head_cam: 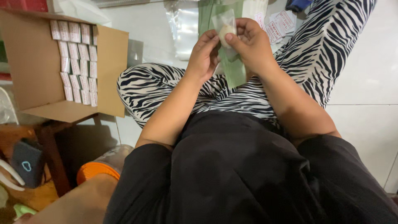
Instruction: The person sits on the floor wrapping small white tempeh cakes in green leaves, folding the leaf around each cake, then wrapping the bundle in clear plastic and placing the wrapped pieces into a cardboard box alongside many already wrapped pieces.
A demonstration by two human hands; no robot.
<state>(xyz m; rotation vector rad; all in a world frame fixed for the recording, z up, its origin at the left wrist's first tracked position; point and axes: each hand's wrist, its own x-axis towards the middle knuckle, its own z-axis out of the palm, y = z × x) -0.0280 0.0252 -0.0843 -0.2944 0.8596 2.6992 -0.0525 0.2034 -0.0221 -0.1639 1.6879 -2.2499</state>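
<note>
Both hands pinch a small clear bag (224,25) at 12 o'clock: left hand (204,56), right hand (251,43). Best keep it upright.

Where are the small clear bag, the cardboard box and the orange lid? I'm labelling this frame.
small clear bag (224,25), head view, on its pale contents, pinched between both hands.
cardboard box (35,66), head view, on its bare inner wall.
orange lid (96,170), head view, on its top rim.
</note>
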